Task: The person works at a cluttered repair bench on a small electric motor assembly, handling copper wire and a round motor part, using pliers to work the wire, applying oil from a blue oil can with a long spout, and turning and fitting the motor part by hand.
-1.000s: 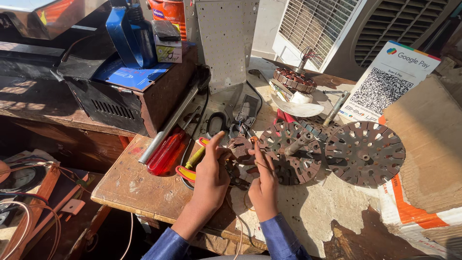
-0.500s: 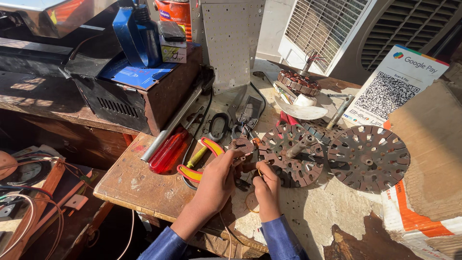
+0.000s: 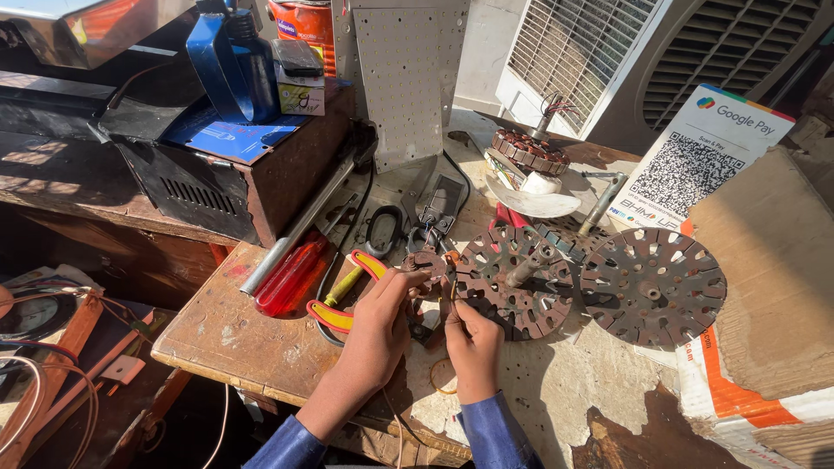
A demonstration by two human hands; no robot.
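Both hands meet at a small metal part [image 3: 428,263] near the bench middle: left hand [image 3: 375,326] pinches it (fingers closed), right hand [image 3: 473,340] curled just beside, against a slotted disc [image 3: 514,280].

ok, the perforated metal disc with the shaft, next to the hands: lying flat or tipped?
Flat. The round perforated metal disc rests face-down on the worn wooden bench, its shaft sticking up at a slight lean, the right hand at its edge.

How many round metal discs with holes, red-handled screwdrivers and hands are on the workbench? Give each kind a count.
Round metal discs with holes: 2
Red-handled screwdrivers: 1
Hands: 2, left hand, right hand
Total: 5
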